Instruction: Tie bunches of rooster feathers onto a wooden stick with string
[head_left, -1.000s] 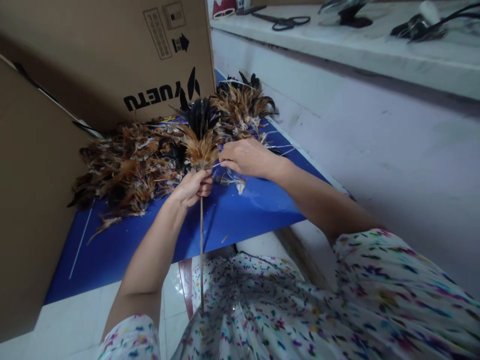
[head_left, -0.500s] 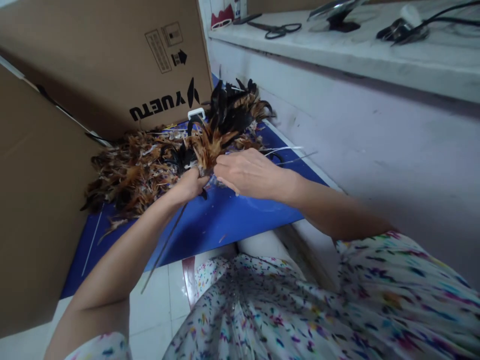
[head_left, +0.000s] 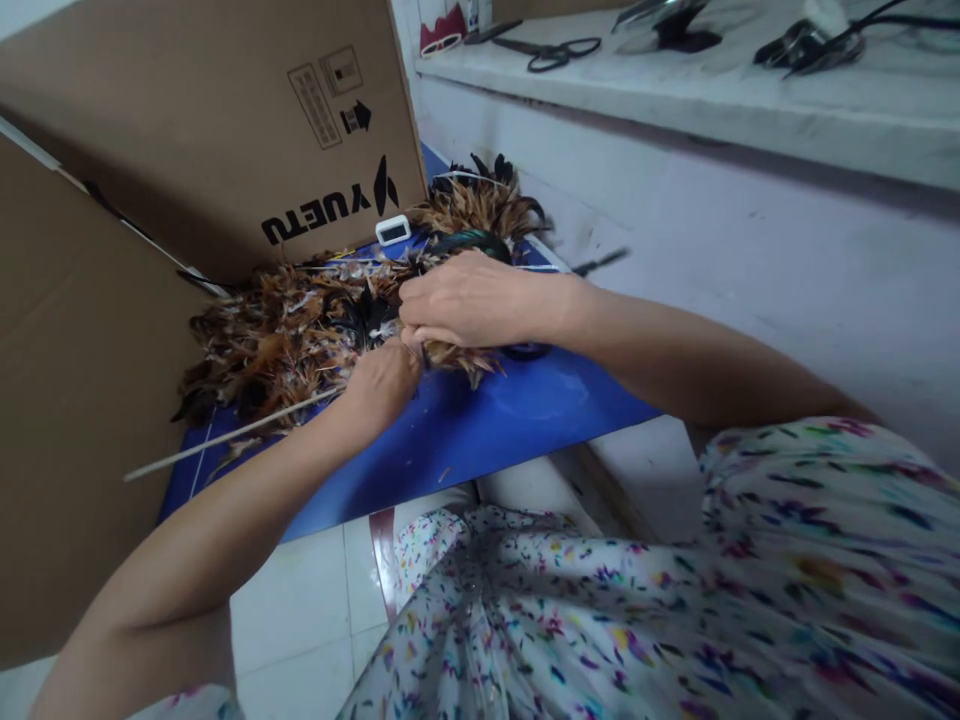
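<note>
hands [head_left: 465, 300] grip feathers [head_left: 472, 363] — inside table [head_left: 525, 410] front edge

Downward view from the head

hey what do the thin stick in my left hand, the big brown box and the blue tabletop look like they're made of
Stick: probably bamboo or wood, matte; it is pale tan and slender.
Box: cardboard, dull and uncoated-looking, judging by its plain brown panels with black print.
Tabletop: smooth, slightly glossy blue, perhaps plastic or painted board; I can't tell which.
</note>
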